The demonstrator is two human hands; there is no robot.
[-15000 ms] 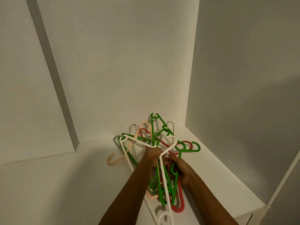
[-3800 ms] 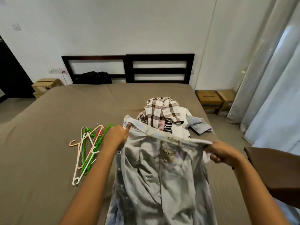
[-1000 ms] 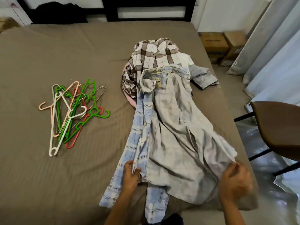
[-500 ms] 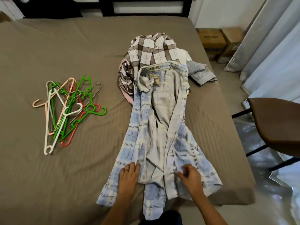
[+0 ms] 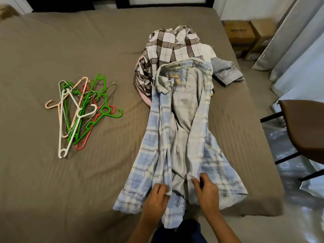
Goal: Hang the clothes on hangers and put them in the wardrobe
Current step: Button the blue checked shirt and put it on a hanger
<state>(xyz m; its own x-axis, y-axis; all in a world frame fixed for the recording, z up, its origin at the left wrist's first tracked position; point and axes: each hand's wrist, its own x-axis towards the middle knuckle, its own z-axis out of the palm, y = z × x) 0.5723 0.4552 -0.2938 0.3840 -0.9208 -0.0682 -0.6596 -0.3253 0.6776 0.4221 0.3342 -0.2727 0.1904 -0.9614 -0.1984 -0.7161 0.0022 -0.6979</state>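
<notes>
Blue shirt [image 5: 175, 137] over bed edge [image 5: 254, 212], hangers [image 5: 82, 111] apart

One blue plaid shirt [image 5: 175, 137], one brown checked shirt [image 5: 171, 44] and one grey garment [image 5: 226, 72] are counted on one bed [image 5: 70, 181]. Two cardboard boxes [image 5: 240, 32] and one chair [image 5: 305, 123] are seen. The tangled hangers [image 5: 82, 109] cannot be counted exactly.

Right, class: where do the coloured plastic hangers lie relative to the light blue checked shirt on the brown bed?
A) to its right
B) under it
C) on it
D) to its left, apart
D: the coloured plastic hangers lie on the brown bed left of the light blue checked shirt, clear of it.
</notes>
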